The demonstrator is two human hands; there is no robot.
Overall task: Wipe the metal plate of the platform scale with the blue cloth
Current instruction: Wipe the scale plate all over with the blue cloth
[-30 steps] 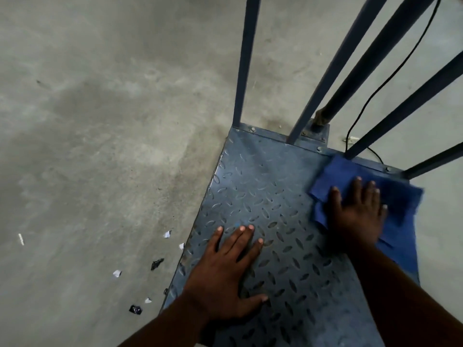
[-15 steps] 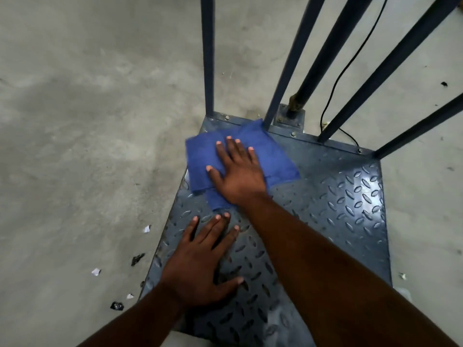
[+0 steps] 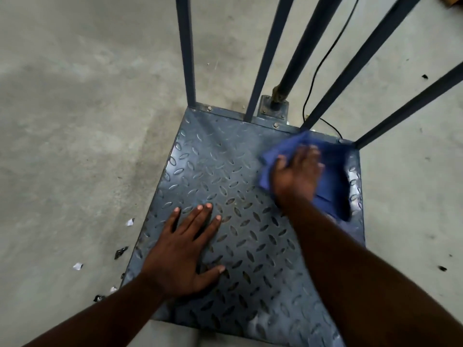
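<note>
Blue cloth sits at the metal plate's far-right corner under the right hand, fingers flat pressing it to scrub; left hand splayed open near the left edge, likely bracing.

**Around the work: floor, bars, cable, scraps**

Grey concrete floor on all sides. Dark blue bars rising at the far edge, a round pole on a bolted base just behind them. Thin black cable trailing beyond. White and dark scraps scattered near left; dark specks right.
</note>
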